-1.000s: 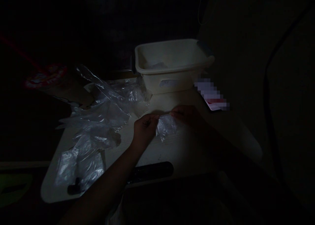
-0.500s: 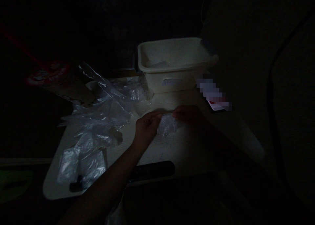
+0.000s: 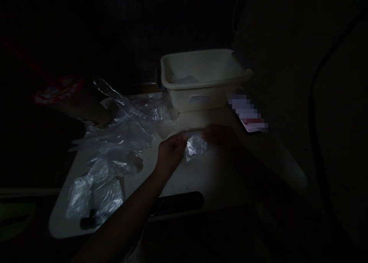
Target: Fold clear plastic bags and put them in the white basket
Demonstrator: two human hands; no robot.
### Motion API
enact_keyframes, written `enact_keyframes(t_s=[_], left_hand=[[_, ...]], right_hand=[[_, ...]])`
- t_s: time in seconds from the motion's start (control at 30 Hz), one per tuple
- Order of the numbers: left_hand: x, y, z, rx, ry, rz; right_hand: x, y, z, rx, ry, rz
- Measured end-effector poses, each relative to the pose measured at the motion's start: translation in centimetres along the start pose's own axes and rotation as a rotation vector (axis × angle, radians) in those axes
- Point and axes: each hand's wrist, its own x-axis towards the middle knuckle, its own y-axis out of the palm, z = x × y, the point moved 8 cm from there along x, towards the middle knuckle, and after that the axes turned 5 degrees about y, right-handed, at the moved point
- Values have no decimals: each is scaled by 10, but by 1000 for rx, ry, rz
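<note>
A small clear plastic bag (image 3: 196, 145) hangs between my two hands over the pale table (image 3: 184, 176). My left hand (image 3: 172, 150) pinches its upper left corner. My right hand (image 3: 220, 136), very dark in the dim light, is closed on the upper right corner. The bag's top edge is stretched nearly level between the fingers, and its lower part shines and creases. Whether anything lies inside the bag I cannot tell. To the left of my left hand spreads a heap of crumpled clear plastic bags (image 3: 123, 140).
Behind my hands stands a cream plastic tub (image 3: 198, 98) with something pale inside. A phone (image 3: 250, 119) with a lit, blurred screen lies to its right. At the left is a cup (image 3: 83, 106) with a red straw. A dark slot (image 3: 181, 202) marks the table's near edge.
The small bag has turned to catch more light, and its lower edge hangs differently. Both hands keep their grip in nearly the same spot. The whole view has shifted slightly.
</note>
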Motion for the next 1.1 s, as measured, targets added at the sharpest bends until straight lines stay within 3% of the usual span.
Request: enact_keyframes(t_s=[0.37, 0.5, 0.6, 0.77, 0.83, 0.9, 0.97, 1.1], left_hand=[[1, 2, 8, -105, -51, 18], [2, -3, 3, -44, 33, 11], [2, -19, -16, 78, 189, -95], [-2, -29, -55, 521, 571, -203], [-1, -27, -56, 626, 639, -208], [0, -27, -52, 646, 664, -231], [1, -27, -49, 631, 679, -243], [1, -26, -48, 619, 689, -239]], right_hand=[[3, 0, 3, -96, -19, -18], [7, -7, 4, -77, -7, -63], [15, -30, 18, -4, -48, -164], [49, -81, 76, 90, -132, -262], [70, -100, 97, 145, -114, -296], [94, -106, 111, 183, -71, -232], [117, -112, 110, 221, 37, -228], [148, -115, 97, 230, 120, -229]])
